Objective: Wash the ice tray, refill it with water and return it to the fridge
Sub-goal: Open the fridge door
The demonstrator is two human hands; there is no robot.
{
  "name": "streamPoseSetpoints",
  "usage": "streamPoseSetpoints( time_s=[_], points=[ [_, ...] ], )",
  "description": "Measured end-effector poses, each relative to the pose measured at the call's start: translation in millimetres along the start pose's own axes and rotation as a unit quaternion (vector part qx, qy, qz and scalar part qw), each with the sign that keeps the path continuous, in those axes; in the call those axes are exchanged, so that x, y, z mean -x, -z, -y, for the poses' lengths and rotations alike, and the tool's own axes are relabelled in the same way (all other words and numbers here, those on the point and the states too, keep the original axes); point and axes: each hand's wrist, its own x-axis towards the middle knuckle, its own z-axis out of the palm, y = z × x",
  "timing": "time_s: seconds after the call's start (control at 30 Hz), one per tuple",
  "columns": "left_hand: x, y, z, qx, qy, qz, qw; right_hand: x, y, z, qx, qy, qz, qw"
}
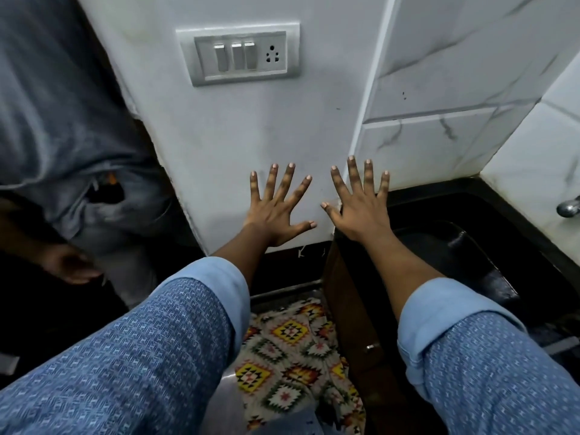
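Far left: a person in a grey shirt and pale jeans (78, 136) stands beside us, their own hand (70, 268) hanging low and blurred.
Left sleeve: our blue woven sleeve with a pale rolled cuff (141, 356) runs up from the bottom corner.
Wall: a white plaster pillar (219, 136) is straight ahead, and high on it is a grey switch plate (240, 54) with three rockers and one socket.
Left hand: our left hand (276, 211) is out flat in front of the pillar, back towards us, fingers straight and spread wide, holding nothing.
Below: a cloth patterned in yellow, green and red diamonds (292, 350) shows between our forearms.
Right hand: our right hand (361, 211) is just beside the left at the pillar's corner, spread the same way and holding nothing.
Right: a black sink basin (464, 252) lies beneath that forearm, with white marble-veined tiles (439, 136) behind it and a chrome tap (569, 208) at the edge.
Ice tray: we cannot tell where the ice tray is from here.
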Motion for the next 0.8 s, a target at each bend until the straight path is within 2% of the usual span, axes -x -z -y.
streamPoseSetpoints(
  time_s=[0.43,0.8],
  points=[
    [73,7,88,-0.006,0.069,0.008,0.998,-10,-8,109,-0.01,0.067,-0.018,0.998],
    [159,28,165,-0.038,0.202,0.016,0.978,-38,-6,220,-0.04,0.187,-0.028,0.981]
  ],
)
